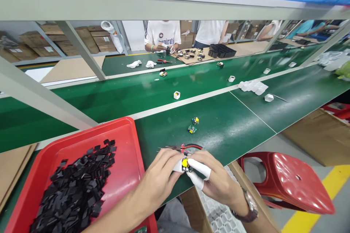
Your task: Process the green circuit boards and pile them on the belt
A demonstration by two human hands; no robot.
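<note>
At the front edge of the green bench, my left hand [163, 170] is closed around a small white plastic casing [178, 166]. White finger cots cover the thumb and a finger of my right hand [220, 180], which pinches a small circuit board [185, 164] with a yellow component. The board sits at the casing's opening; how far inside it is, I cannot tell. Just beyond my hands lie red-and-black cutting pliers [191, 146], partly hidden by them. Two loose circuit boards, one upper [195, 120] and one lower [192, 129], rest farther back.
A red tray [132, 134] of black pieces [79, 189] stands left. Along the green belt [131, 98] sit a casing [177, 95] and other parts. White casings [253, 86] lie right. A shelf beam [164, 5] crosses above; a red stool [300, 182] stands right. Co-workers sit opposite.
</note>
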